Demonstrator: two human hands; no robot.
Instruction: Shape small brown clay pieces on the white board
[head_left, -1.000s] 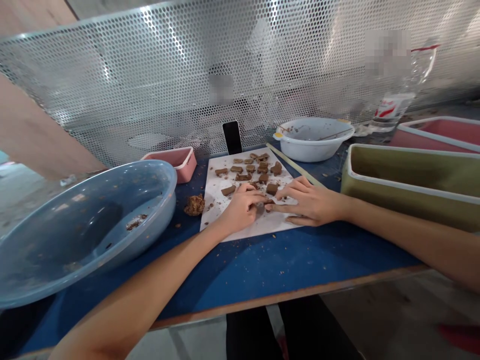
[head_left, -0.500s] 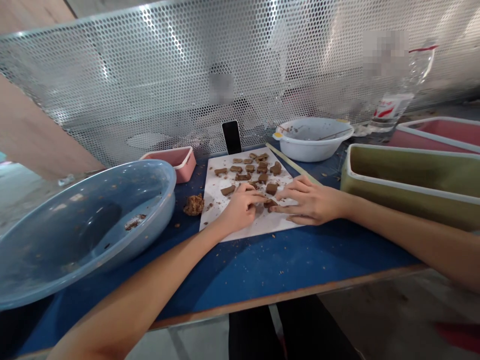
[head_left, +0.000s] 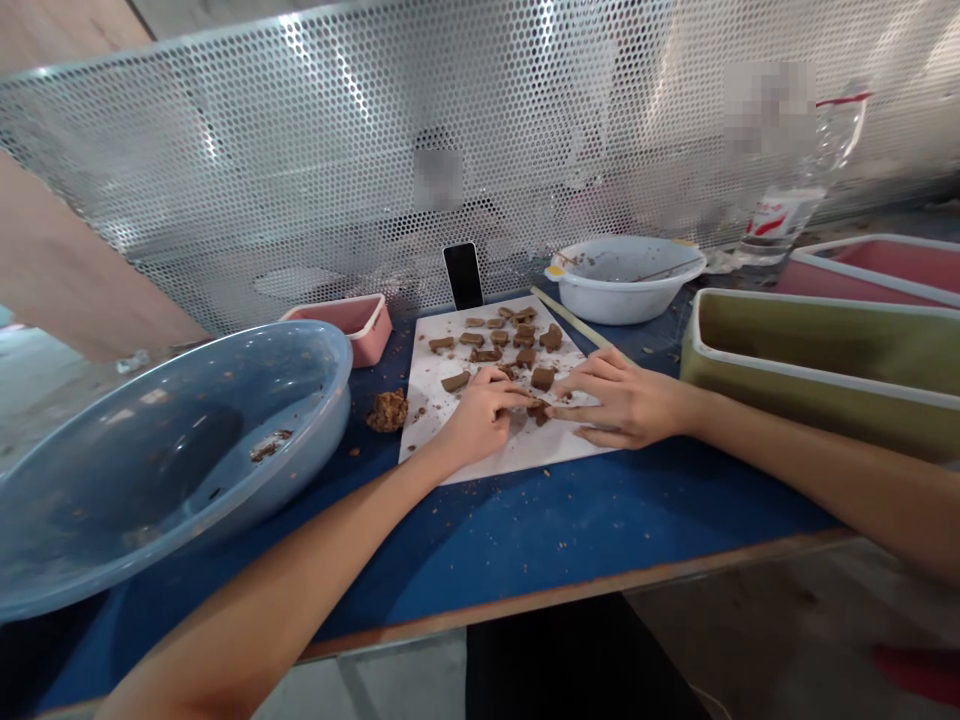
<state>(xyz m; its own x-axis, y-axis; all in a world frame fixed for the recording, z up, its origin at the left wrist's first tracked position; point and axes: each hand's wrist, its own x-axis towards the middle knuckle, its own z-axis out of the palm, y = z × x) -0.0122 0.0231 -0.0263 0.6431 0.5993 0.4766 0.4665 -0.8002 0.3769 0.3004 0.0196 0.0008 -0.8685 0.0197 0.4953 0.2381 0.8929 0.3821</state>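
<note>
One curled left hand (head_left: 480, 414) and one loosely spread right hand (head_left: 624, 400) meet at an irregular brown clay-like lump (head_left: 539, 413), frame centre, grip unclear; gentle pressure should limit crumbling.

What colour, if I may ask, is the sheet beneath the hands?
The sheet is white; head view.

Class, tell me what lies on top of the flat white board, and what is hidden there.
On the flat white board lie small brown blocky pieces and scattered brown crumbs. The left hand and right hand cover parts; anything beneath them cannot be seen.
</note>
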